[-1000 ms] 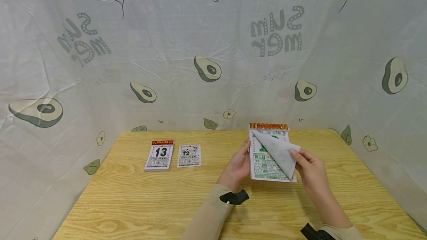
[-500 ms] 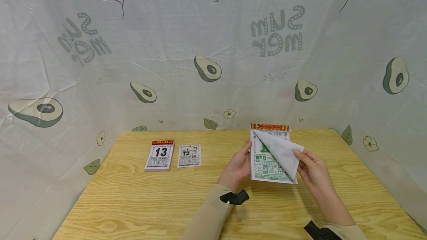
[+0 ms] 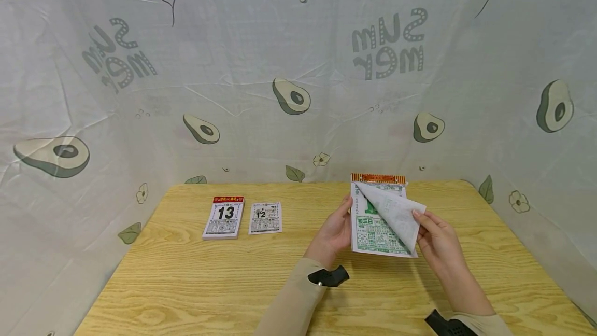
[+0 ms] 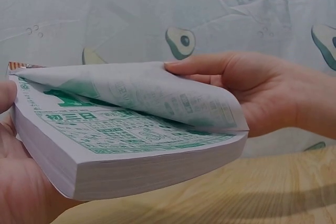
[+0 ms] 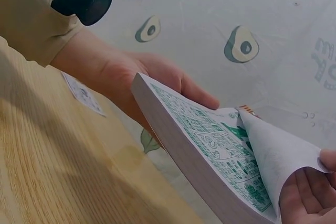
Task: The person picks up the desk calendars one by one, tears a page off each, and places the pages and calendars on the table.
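Note:
A thick tear-off calendar (image 3: 380,240) with green print and a red-and-gold header strip is held up above the table. My left hand (image 3: 333,229) grips its left edge, thumb on the front and fingers behind, as the left wrist view shows. The top sheet (image 3: 401,217) is peeled diagonally from its lower left corner, pale back outward, still joined near the header. Between thumb and fingers, my right hand (image 3: 440,240) pinches that sheet's turned corner. In the right wrist view, the calendar's page block (image 5: 163,124) looks thick beneath the lifted sheet (image 5: 278,150).
On the wooden table (image 3: 200,279), a smaller calendar pad (image 3: 224,219) showing 13 under a red header lies at left. Beside it is a loose calendar sheet (image 3: 265,218) showing 12. A pale avocado-print curtain (image 3: 242,56) hangs behind the table and along its sides.
My right hand has moved slightly to the right, drawing the sheet's corner with it. The calendar has shifted a little right and lower. Over the last half second almost nothing differs.

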Available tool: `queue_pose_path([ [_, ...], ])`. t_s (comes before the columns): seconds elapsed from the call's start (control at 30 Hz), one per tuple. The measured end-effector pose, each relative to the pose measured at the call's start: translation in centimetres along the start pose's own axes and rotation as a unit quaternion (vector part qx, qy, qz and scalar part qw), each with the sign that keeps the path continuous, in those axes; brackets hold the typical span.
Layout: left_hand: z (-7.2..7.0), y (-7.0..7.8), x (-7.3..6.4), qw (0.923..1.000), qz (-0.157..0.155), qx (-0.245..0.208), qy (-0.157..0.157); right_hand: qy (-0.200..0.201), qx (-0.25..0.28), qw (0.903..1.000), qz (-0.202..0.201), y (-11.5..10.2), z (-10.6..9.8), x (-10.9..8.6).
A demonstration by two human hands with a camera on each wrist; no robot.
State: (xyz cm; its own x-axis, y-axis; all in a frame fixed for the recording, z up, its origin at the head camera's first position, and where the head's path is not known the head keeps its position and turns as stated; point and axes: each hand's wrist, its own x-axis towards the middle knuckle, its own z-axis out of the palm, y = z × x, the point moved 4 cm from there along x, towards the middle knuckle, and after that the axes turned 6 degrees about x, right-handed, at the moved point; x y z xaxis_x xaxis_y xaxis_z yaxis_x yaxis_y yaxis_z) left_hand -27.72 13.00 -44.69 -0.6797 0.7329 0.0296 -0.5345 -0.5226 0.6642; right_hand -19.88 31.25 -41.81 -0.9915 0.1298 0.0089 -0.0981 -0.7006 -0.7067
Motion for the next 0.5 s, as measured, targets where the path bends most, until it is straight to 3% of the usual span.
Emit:
queue_pose_path([
  [0.37,0.12,0.19,-0.04,0.9997,0.009,0.017,-0.017,-0.031,0.042,0.9985,-0.012,0.3,-0.12,0.13],
  [0.5,0.16,0.2,-0.07,0.9995,0.011,0.023,-0.02,-0.024,0.054,0.9981,-0.013,0.41,-0.11,0.28],
])
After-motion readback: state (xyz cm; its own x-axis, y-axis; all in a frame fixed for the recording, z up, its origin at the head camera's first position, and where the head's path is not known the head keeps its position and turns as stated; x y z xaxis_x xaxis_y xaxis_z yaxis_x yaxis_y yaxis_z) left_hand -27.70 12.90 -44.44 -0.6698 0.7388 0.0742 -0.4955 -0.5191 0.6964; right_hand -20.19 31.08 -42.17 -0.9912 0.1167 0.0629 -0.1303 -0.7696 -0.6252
